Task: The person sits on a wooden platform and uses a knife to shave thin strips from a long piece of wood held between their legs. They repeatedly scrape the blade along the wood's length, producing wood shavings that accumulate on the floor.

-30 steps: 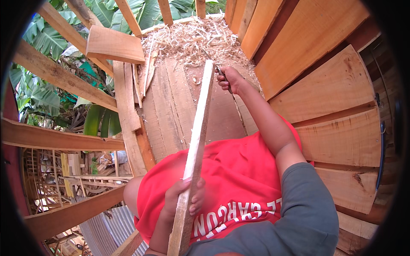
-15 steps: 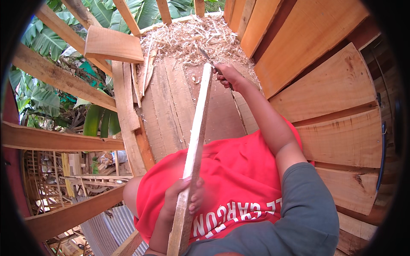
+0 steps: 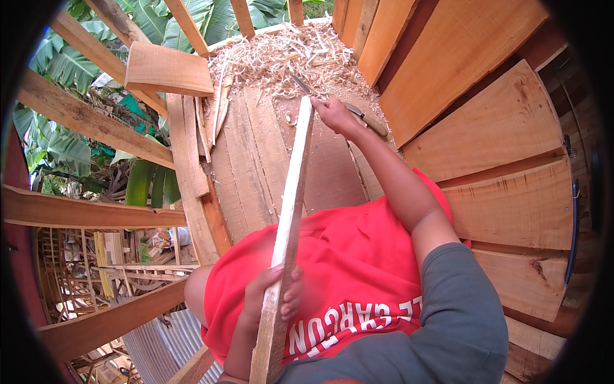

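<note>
My left hand (image 3: 272, 296) is wrapped around the lower part of a long, squared wooden stick (image 3: 291, 205), which slants up over my lap. The stick has a pale upper face and a rougher, darker side. At its far end, my right hand (image 3: 334, 115) is closed, its fingers close against the tip. A dark, narrow knife blade (image 3: 300, 84) sticks out just beyond the tip; its handle is hidden behind the stick and hand. Just right of my right wrist, a second knife (image 3: 371, 123) with a wooden handle lies on the boards.
Curly wood shavings (image 3: 288, 57) heap up at the far end of the plank floor (image 3: 246, 160). A wooden block (image 3: 169, 69) rests at the left, beside loose strips and slanting rails. Board walling (image 3: 486, 134) rises on the right. Red cloth (image 3: 345, 256) covers my lap.
My right hand has shifted slightly left and up against the stick's tip, and the dark blade moved with it. The wooden-handled knife beside my wrist now shows. My left hand stays put.
</note>
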{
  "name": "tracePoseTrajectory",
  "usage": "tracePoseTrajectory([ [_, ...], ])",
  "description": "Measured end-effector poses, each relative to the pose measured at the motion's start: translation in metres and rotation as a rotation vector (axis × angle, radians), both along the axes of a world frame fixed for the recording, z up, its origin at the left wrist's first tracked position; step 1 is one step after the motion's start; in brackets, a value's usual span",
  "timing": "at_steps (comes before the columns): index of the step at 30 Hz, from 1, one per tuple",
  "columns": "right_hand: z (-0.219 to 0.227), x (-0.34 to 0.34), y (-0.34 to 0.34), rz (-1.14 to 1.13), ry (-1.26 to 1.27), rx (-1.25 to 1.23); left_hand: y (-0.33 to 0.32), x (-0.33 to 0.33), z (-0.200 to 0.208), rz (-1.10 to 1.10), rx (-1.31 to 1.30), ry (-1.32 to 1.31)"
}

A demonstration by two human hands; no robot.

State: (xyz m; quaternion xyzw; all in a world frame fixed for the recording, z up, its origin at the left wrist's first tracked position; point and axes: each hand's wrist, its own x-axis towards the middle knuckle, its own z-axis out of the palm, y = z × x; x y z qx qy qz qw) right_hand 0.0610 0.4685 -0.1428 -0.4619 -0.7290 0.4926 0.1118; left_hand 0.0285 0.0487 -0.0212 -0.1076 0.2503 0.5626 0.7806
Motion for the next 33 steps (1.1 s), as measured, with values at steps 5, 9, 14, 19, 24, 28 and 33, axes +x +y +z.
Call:
tracePoseTrajectory([
  [5,0.013,-0.002,-0.004,-0.055,0.123,-0.525,0.001,0.000,0.004,-0.010,-0.042,0.057],
  [9,0.005,0.007,0.017,-0.068,0.322,-0.917,0.002,0.002,0.009,-0.021,-0.073,0.092],
  [14,0.004,0.018,0.028,-0.203,0.277,-0.661,-0.003,-0.003,0.005,-0.013,-0.063,0.118],
  [19,-0.005,0.008,0.012,-0.131,0.224,-0.472,-0.001,-0.003,0.006,0.007,-0.042,0.066],
  [24,-0.007,0.003,0.008,-0.013,0.156,-0.392,-0.001,-0.001,0.006,0.008,-0.016,0.035],
  [28,-0.002,0.008,0.014,0.017,0.290,-0.470,-0.001,0.000,0.008,0.022,-0.021,0.013],
  [33,0.005,0.009,0.011,0.062,0.329,-0.467,-0.002,-0.002,0.002,-0.027,-0.026,0.083],
])
